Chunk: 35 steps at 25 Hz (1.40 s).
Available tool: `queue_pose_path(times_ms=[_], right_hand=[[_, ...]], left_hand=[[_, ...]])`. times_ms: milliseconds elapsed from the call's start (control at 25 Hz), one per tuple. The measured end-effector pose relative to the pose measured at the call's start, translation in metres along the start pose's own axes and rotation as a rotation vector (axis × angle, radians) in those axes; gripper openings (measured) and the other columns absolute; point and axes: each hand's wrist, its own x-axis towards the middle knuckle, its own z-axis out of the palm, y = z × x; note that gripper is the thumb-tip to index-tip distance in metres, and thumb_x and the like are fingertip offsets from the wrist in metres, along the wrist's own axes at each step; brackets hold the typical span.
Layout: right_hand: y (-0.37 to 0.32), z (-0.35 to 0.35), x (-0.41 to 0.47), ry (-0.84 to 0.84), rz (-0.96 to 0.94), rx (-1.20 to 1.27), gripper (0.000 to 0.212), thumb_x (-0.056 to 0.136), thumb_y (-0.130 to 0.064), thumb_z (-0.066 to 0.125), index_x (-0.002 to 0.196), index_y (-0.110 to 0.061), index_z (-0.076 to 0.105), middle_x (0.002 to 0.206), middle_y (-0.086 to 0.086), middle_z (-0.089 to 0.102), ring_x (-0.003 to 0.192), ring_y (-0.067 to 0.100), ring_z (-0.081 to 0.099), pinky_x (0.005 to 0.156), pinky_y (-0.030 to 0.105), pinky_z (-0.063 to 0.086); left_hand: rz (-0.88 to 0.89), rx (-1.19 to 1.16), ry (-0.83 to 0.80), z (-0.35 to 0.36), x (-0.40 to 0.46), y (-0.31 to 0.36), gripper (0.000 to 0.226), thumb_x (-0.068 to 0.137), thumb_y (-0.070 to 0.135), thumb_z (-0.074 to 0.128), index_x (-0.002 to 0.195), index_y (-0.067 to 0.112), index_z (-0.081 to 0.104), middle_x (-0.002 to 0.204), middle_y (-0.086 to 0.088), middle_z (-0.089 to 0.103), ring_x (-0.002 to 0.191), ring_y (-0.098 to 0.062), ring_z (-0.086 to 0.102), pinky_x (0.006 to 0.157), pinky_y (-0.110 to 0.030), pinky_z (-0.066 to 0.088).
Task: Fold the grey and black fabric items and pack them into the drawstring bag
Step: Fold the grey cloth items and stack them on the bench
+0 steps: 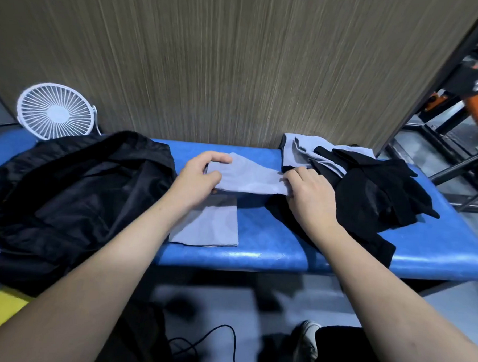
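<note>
Between both hands | grey cloth (250, 178) stretched | left fingers (214, 176), right fingers (287, 183) pinch ends

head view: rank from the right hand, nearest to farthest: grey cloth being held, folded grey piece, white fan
1. Grey cloth: in the right hand, stretched across to the left hand.
2. Folded grey piece: flat on the blue bench, nearer the person, under the left wrist.
3. White fan: far left, by the wall.

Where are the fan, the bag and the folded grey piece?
fan (56, 111), head view, centre of its white grille.
bag (73, 197), head view, middle of the black fabric at left.
folded grey piece (210, 226), head view, middle of its flat top face, on the blue bench.
</note>
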Motion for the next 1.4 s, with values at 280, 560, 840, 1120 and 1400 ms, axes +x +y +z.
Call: queue_pose_path(times_ms=[280,560,840,1120,1400], right_hand=[[-0.022,-0.014,-0.004,-0.207,0.161,0.158,0.037,0.081,-0.004,0.063,0.110,-0.015,0.043,0.114,-0.002,0.056,0.077,0.032,0.060,0.053,0.041,0.050],[-0.024,-0.038,-0.020,-0.231,0.162,0.621,0.053,0.074,0.010,0.064,0.113,-0.025,0.056,0.113,-0.004,0.065,0.101,0.009,0.061,0.087,0.032,0.050],[-0.027,-0.030,-0.036,-0.466,0.083,0.528,0.036,0.073,0.008,0.059,0.097,-0.018,0.052,0.131,-0.007,0.055,0.116,0.019,0.057,0.091,0.038,0.049],[-0.019,-0.030,-0.034,-0.579,0.236,0.832,0.047,0.075,0.006,0.064,0.110,-0.025,0.063,0.143,-0.008,0.048,0.146,0.006,0.034,0.105,0.027,0.042],[-0.016,-0.042,-0.032,-0.547,0.597,1.323,0.031,0.089,0.013,0.061,0.113,-0.006,0.069,0.117,0.011,0.072,0.104,0.020,0.070,0.095,0.031,0.054]], left_hand=[[0.071,0.074,-0.013,-0.038,-0.024,-0.016,0.040,0.088,-0.005,0.051,0.109,0.026,0.066,0.068,0.040,0.055,0.054,-0.003,0.034,0.052,-0.008,0.032],[0.122,0.275,-0.036,-0.047,-0.050,-0.036,0.031,0.087,0.009,0.066,0.109,0.032,0.065,0.086,0.015,0.055,0.062,0.002,0.045,0.061,-0.012,0.034],[0.097,0.549,-0.139,-0.041,-0.066,-0.059,0.038,0.092,0.022,0.063,0.129,0.028,0.057,0.113,0.014,0.044,0.095,-0.001,0.050,0.084,-0.016,0.034],[0.120,0.614,-0.162,-0.033,-0.069,-0.062,0.052,0.094,0.039,0.061,0.142,0.031,0.042,0.158,0.008,0.008,0.143,-0.012,0.016,0.115,-0.029,0.022],[0.087,0.631,-0.195,-0.033,-0.069,-0.067,0.052,0.094,0.045,0.059,0.142,0.033,0.044,0.155,0.008,0.016,0.144,-0.016,0.022,0.116,-0.032,0.024]])
